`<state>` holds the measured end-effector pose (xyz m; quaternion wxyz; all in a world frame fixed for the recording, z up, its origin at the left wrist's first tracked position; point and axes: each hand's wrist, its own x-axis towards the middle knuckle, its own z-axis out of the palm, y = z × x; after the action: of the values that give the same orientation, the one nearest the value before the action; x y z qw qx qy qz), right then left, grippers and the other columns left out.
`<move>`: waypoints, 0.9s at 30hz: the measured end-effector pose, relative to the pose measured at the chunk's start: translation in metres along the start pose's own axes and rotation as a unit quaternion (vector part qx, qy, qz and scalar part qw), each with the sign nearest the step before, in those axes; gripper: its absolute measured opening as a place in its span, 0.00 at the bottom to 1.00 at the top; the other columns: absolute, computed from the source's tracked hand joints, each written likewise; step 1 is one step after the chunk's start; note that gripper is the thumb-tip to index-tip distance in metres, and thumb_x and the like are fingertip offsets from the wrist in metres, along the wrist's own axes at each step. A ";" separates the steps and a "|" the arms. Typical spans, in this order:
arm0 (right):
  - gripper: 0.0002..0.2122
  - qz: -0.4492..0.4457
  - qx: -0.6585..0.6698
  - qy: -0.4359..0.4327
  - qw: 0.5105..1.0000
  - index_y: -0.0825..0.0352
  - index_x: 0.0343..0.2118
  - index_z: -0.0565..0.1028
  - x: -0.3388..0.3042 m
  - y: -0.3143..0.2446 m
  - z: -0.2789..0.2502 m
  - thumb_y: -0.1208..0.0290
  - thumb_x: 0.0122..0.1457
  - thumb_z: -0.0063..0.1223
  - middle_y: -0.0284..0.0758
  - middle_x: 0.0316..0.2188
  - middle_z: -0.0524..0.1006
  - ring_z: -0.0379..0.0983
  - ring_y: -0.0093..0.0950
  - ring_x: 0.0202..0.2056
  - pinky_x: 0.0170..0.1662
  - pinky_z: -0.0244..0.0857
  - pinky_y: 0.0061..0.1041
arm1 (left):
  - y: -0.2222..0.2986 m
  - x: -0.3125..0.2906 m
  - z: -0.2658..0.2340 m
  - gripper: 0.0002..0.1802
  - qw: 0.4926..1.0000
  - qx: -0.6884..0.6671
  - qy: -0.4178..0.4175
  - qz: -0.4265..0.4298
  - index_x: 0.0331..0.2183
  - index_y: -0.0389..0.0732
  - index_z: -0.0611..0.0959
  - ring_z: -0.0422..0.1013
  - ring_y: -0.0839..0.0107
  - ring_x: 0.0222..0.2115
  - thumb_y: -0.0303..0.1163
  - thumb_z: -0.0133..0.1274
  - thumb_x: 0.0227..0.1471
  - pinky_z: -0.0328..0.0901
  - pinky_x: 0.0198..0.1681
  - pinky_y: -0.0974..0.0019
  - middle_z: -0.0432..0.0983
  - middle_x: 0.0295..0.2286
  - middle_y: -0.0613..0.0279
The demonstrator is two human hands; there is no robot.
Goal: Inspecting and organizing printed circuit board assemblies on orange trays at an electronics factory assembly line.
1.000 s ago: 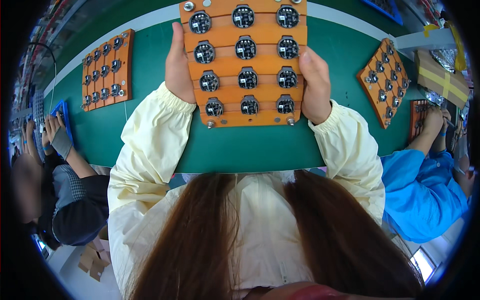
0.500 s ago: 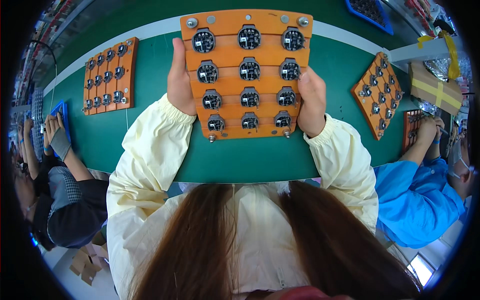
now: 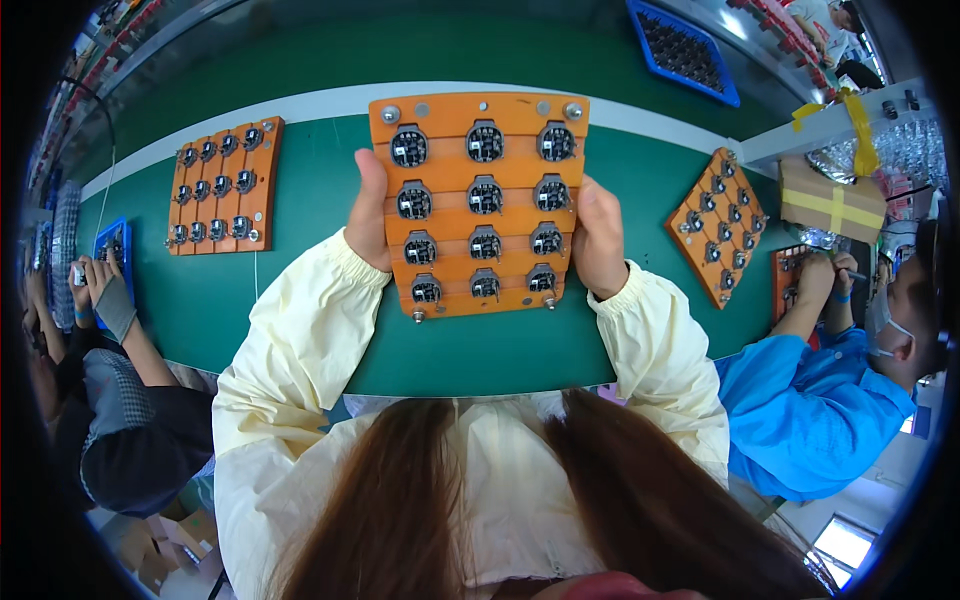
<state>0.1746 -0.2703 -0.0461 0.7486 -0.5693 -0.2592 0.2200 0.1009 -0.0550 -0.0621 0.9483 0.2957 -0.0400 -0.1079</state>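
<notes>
An orange fixture board (image 3: 448,222) is held up between my two hands over the green table. Rows of small round black circuit modules (image 3: 485,193) sit in its recesses, and metal pins (image 3: 391,114) stand at its corners. My left hand (image 3: 371,215) grips the board's left edge, its thumb along the side. On the right edge my right hand (image 3: 600,240) is closed in the same way, thumb up. The other fingers of both hands are hidden behind the board, which tilts with its face toward me.
Similar loaded boards lie on the green table (image 3: 330,190): one at left (image 3: 263,170), one turned diagonally at right (image 3: 678,226). A blue tray (image 3: 645,65) of dark parts stands beyond. Co-workers sit both sides, one in blue (image 3: 810,410) near a taped carton (image 3: 830,205).
The board and both hands sit lower and slightly left in the picture, and the board looks smaller. The surroundings have shifted too, showing more of the blue tray. Both hands keep their grip.
</notes>
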 end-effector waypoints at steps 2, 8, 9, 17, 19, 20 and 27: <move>0.23 0.014 0.006 -0.002 1.000 0.75 0.48 0.63 0.014 0.000 -0.015 0.56 0.63 0.33 0.41 0.45 0.70 0.68 0.29 0.45 0.48 0.60 0.24 | -0.001 0.000 -0.003 0.50 1.000 -0.020 -0.004 0.014 0.57 0.42 0.52 0.56 0.55 0.54 0.70 0.33 0.44 0.58 0.53 0.49 0.54 0.55 0.52; 0.26 0.025 0.227 0.178 0.957 0.79 0.52 0.50 0.090 -0.005 -0.072 0.60 0.62 0.35 0.54 0.52 0.58 0.58 0.43 0.54 0.57 0.53 0.34 | -0.001 -0.001 -0.007 0.47 0.998 -0.050 -0.031 0.023 0.56 0.41 0.55 0.57 0.58 0.53 0.67 0.36 0.46 0.58 0.53 0.52 0.57 0.54 0.53; 0.26 0.027 0.226 0.244 0.943 0.79 0.53 0.48 0.104 -0.001 -0.089 0.62 0.62 0.37 0.55 0.52 0.58 0.57 0.44 0.54 0.58 0.53 0.35 | -0.003 0.005 -0.007 0.47 0.998 -0.049 -0.028 0.020 0.56 0.40 0.55 0.57 0.58 0.53 0.66 0.38 0.46 0.58 0.53 0.53 0.57 0.53 0.53; 0.13 0.065 0.167 0.430 0.885 0.76 0.43 0.57 0.189 0.014 -0.155 0.74 0.58 0.38 0.56 0.44 0.66 0.65 0.50 0.47 0.49 0.65 0.42 | -0.008 0.006 -0.019 0.43 0.998 -0.052 -0.026 0.021 0.55 0.41 0.58 0.59 0.59 0.51 0.64 0.38 0.48 0.59 0.52 0.54 0.59 0.52 0.54; 0.13 0.076 0.177 0.448 0.873 0.77 0.43 0.57 0.196 0.014 -0.159 0.74 0.58 0.38 0.57 0.43 0.66 0.66 0.51 0.46 0.47 0.67 0.44 | -0.005 0.006 -0.017 0.42 0.998 -0.051 -0.025 0.020 0.55 0.42 0.58 0.60 0.60 0.51 0.63 0.39 0.49 0.59 0.52 0.54 0.60 0.52 0.54; 0.13 0.089 0.188 0.468 0.859 0.77 0.43 0.57 0.198 0.013 -0.159 0.75 0.58 0.38 0.57 0.42 0.67 0.67 0.51 0.45 0.45 0.68 0.46 | -0.005 0.006 -0.017 0.42 0.998 -0.049 -0.023 0.014 0.55 0.42 0.58 0.60 0.60 0.51 0.63 0.39 0.49 0.59 0.52 0.55 0.60 0.52 0.55; 0.12 0.026 0.077 0.504 0.860 0.82 0.39 0.59 0.199 0.016 -0.135 0.83 0.51 0.37 0.53 0.33 0.70 0.74 0.50 0.31 0.33 0.75 0.39 | -0.005 0.006 -0.015 0.40 0.999 -0.047 -0.009 0.024 0.54 0.42 0.60 0.61 0.62 0.50 0.61 0.41 0.49 0.60 0.51 0.56 0.62 0.50 0.56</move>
<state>0.4131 -0.2422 -0.0635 0.8123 -0.5498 0.1860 -0.0584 0.1075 -0.0521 -0.0774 0.9632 0.2484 -0.0510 -0.0894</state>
